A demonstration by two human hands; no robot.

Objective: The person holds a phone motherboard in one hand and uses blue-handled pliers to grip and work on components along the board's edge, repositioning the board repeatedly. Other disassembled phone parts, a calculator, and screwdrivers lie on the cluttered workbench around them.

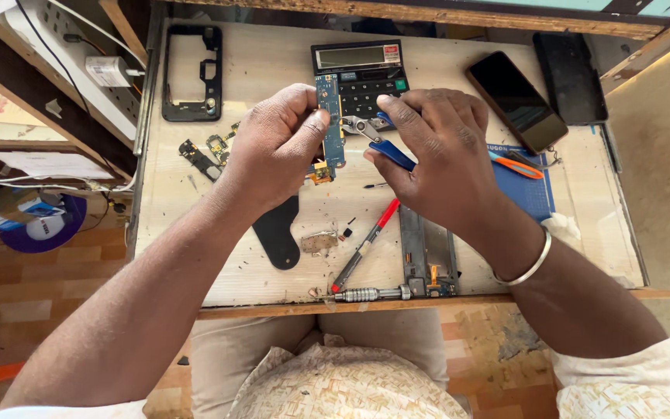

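My left hand (277,143) pinches a narrow blue circuit board (329,116), held upright above the wooden table (273,54). My right hand (436,151) grips small pliers with blue handles (385,149); their metal jaws touch the board's right edge. A silver bangle (527,268) sits on my right wrist.
A calculator (366,74) lies behind the hands. A phone frame (191,74) is at the back left, a dark phone (517,101) at the back right. Small board parts (211,151), a black plate (279,233), a red-handled screwdriver (366,244), a metal driver (370,294) and a phone chassis (426,260) lie near the front edge.
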